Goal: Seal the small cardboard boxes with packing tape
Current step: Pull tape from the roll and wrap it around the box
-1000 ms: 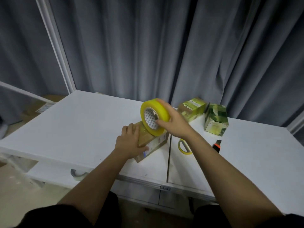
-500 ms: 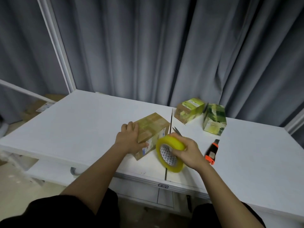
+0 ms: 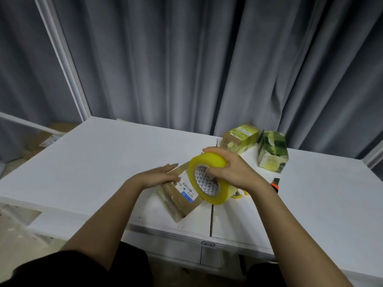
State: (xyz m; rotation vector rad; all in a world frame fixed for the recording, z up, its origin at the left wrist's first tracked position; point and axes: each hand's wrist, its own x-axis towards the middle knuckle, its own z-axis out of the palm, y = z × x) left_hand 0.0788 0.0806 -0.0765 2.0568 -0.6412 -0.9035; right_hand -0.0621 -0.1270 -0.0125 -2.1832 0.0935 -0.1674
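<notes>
A brown cardboard box [image 3: 179,201] with a white shipping label lies tipped on the white table [image 3: 99,162], near its front edge. My left hand [image 3: 157,176] rests flat on the box's far left side, fingers straight. My right hand [image 3: 232,170] grips a big yellow roll of packing tape [image 3: 209,180], fingers over the rim and thumb inside the core. The roll is held just above the right end of the box and hides that end.
Two small boxes wrapped in yellow-green tape stand at the back: one [image 3: 240,139] left, one [image 3: 272,155] right. An orange-and-black box cutter [image 3: 275,183] and part of a small yellow tape roll [image 3: 238,196] lie behind my right wrist. Grey curtains hang behind the table.
My right hand lifted the tape roll from the table's front edge up and back over the box. The box has turned so its label faces up. My left hand flattened on it.
</notes>
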